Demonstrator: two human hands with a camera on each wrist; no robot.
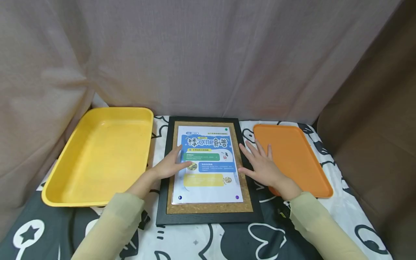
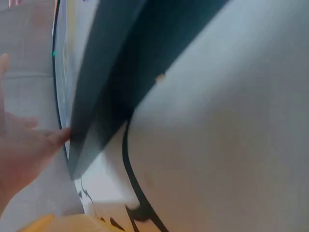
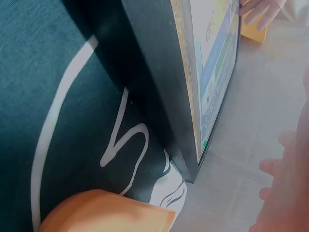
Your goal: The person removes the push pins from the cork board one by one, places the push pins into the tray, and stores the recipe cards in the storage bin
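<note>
A printed sheet (image 1: 208,191) with blue, green and yellow blocks lies on a cork board (image 1: 211,208) in a black frame (image 1: 209,218). Small round coloured dots, maybe pins, show at its corners: green (image 1: 226,129), dark blue (image 1: 180,197) and purple (image 1: 237,197). My left hand (image 1: 167,165) is spread over the frame's left side, its fingertips over the sheet's left edge. On the opposite side my right hand (image 1: 264,168), fingers fanned out, reaches over the frame's right side with fingertips near the sheet's right edge. Neither hand grips anything.
A deep yellow tray (image 1: 97,155) stands left of the frame, and a flat orange tray (image 1: 292,159) lies to the right, partly under my right wrist. A patterned cloth (image 1: 191,242) covers the table. Grey curtain (image 1: 195,57) hangs close behind.
</note>
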